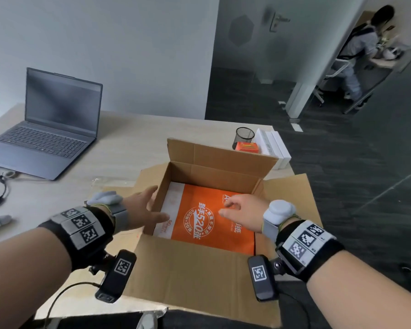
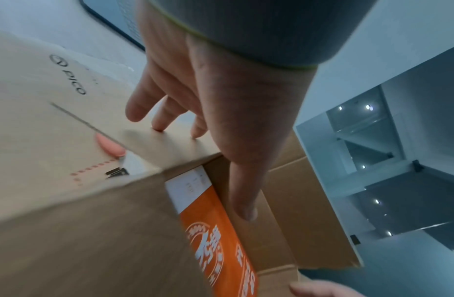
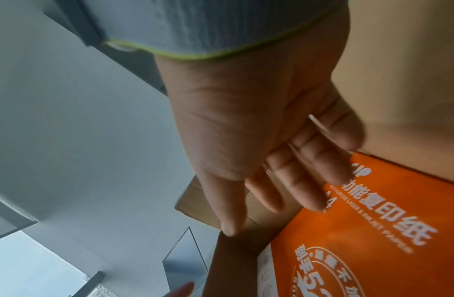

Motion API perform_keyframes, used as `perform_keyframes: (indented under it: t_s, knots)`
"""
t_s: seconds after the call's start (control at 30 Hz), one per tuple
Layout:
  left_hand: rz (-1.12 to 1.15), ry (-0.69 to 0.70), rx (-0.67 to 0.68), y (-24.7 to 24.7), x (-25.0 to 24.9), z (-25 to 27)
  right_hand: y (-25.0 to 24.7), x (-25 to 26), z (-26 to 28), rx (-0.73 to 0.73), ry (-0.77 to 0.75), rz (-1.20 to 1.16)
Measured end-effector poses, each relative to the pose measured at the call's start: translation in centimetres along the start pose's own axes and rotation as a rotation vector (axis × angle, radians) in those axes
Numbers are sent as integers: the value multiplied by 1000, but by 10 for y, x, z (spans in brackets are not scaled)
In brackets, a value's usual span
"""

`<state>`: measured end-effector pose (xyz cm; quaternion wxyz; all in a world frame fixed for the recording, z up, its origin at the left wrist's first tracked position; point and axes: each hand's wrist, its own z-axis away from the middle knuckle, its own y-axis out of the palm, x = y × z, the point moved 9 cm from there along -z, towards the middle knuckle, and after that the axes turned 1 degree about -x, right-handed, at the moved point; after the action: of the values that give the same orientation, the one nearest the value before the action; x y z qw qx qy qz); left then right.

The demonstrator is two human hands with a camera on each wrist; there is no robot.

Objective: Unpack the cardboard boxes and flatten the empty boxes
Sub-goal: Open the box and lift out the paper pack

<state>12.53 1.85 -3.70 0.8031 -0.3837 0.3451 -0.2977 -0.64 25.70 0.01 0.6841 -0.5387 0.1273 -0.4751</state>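
Note:
An open cardboard box (image 1: 199, 269) stands on the table with all its flaps folded outward. An orange-wrapped ream of paper (image 1: 211, 222) lies flat on its bottom. My left hand (image 1: 152, 205) is at the box's left wall. In the left wrist view the left hand (image 2: 215, 140) has its fingertips (image 2: 157, 126) on the left flap (image 2: 42, 120) and its thumb reaching down inside beside the ream (image 2: 213, 231). My right hand (image 1: 230, 208) hovers over the ream's right half with fingers loosely bent and holds nothing. The right wrist view shows the right hand (image 3: 266, 201) above the ream (image 3: 360, 241).
An open laptop (image 1: 50, 129) sits at the table's far left, with cables (image 1: 0, 193) beside it. Behind the box stand a black mesh cup (image 1: 244, 136), a small orange pack (image 1: 247, 146) and white boxes (image 1: 273, 146). A person (image 1: 361, 51) works beyond the glass wall.

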Motion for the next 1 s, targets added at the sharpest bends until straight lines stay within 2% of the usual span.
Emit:
perform_keyframes:
  t_s: [0.17,0.27,0.43,0.6,0.7,0.87,1.0]
  knots:
    - [-77,-17,1,-15,-7,-38,-18,19,-47,-264,-45,-71]
    - [-117,-2,5,-16,-13,-61,-27,25,-70,-338,4,-42]
    - [-23,-55,39,-2,-6,-99,-18,15,-120,-219,120,83]
    - [9,-11,176,8,2,-116,-1,4,-160,-60,206,215]
    - [85,20,193,12,4,-126,-1,6,-172,-44,279,304]
    - [149,84,176,25,7,-145,-1,-1,-183,10,346,266]
    - [120,126,179,18,3,-143,-1,4,-177,-70,362,259]
